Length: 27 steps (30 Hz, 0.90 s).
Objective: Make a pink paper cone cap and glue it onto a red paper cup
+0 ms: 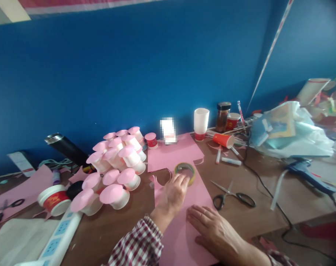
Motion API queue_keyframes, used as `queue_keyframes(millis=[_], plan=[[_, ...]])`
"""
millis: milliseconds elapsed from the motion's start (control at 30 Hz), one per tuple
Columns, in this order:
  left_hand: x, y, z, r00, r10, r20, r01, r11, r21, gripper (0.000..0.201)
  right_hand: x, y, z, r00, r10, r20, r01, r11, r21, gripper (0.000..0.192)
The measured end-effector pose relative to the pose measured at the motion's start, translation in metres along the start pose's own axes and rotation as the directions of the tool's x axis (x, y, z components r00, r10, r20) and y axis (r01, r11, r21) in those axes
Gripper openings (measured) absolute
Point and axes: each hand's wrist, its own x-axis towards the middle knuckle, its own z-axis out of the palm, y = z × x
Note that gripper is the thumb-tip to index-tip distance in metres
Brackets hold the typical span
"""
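The left hand (175, 192) is reaching out over the pink paper (184, 207) and its fingertips are touching the roll of tape (185, 172). The fingers are bent a little, not closed, and they are resting on the near edge of the roll, not gripping it. The roll is lying flat on the pink paper, near the middle of the table (267, 207).

The right hand (212, 229) is lying open and flat on the same pink paper, pressing it down. It is holding nothing.

A lot of work looks done already. A big bunch of white cups with pink paper tops (115, 166) is sitting to the left, all piled together. The sheet under the hands is looking mostly whole, with some cut edges up near the roll, so more pieces could be left to make. The scissors (234, 195) are lying just to the right of the paper, with no hand on them. A blue glue gun (309, 175) is lying farther right.
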Motion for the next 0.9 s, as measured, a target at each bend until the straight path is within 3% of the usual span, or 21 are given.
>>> queue_keyframes(millis=[133,233,333,567,733,900], plan=[[-0.004,0.010,-0.002,0.995,0.001,0.101,-0.007,0.998,0.056,0.028,-0.020,0.010,0.016,0.997,-0.076,-0.001,0.075,0.995,-0.059,0.047],[-0.010,0.022,-0.004,0.997,0.023,0.077,-0.030,0.995,0.096,0.026,-0.031,0.019,0.021,0.969,-0.238,-0.063,0.228,0.964,-0.139,0.052],[-0.013,0.030,0.000,0.999,0.026,0.019,-0.028,0.989,0.142,0.023,-0.036,0.020,0.019,0.943,-0.320,-0.095,0.293,0.929,-0.225,0.055],[-0.011,0.033,0.011,1.000,0.004,-0.010,-0.002,0.989,0.150,0.011,-0.034,0.005,0.002,0.975,-0.220,-0.013,0.210,0.943,-0.259,0.051],[-0.008,0.032,0.007,1.000,-0.013,0.023,0.010,0.992,0.127,0.012,-0.034,0.004,0.001,0.982,-0.190,0.013,0.188,0.958,-0.218,0.052],[-0.007,0.028,0.006,0.999,-0.029,0.040,0.024,0.992,0.122,0.012,-0.030,0.006,0.009,0.963,-0.268,-0.013,0.256,0.933,-0.253,0.053]])
